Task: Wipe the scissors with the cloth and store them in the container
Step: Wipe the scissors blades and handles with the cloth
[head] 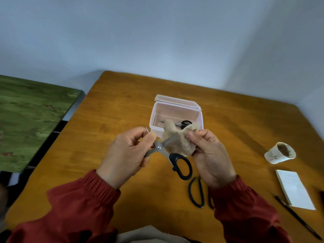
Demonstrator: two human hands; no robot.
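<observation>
The left hand [126, 153] grips the open scissors [159, 147] above the wooden table [114, 111], with one handle hidden in its curled fingers. The beige cloth [175, 142], it seems, wraps one blade, and the right hand [212, 158] pinches it. Just behind stands the open container [154, 125], which holds another pair [184, 124].

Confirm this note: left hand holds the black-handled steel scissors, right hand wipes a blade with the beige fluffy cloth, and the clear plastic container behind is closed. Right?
Wrong on one point: the head view shows the clear plastic container open, lid hinged back, small scissors inside. The left hand does hold the black-handled steel scissors; the right hand wipes with the beige fluffy cloth.
</observation>
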